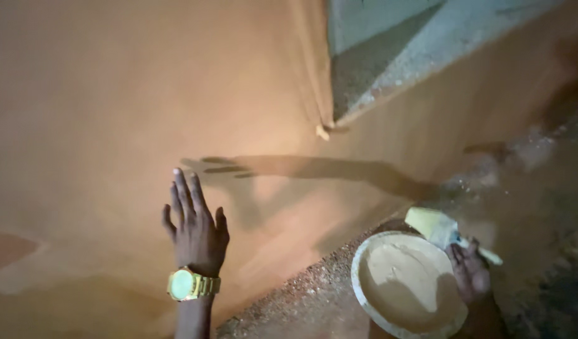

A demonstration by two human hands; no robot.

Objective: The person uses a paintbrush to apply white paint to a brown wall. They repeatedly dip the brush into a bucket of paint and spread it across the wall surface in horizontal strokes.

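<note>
My left hand (196, 229) is raised flat toward a smooth tan wall (113, 113), fingers spread and holding nothing; a gold wristwatch (190, 284) sits on its wrist. The hand's shadow falls on the wall just above it. At the lower right, my right hand (470, 271) grips the rim of a round white bowl (364, 295) holding tan paste, and it also holds a wide paintbrush (435, 226) whose pale bristles stick out over the bowl's far edge.
The tan wall fills the left and centre and ends at a corner edge (320, 94). Beyond it lies a pale speckled surface (389, 56). A gravelly, speckled floor (301, 301) runs along the wall's base toward the right.
</note>
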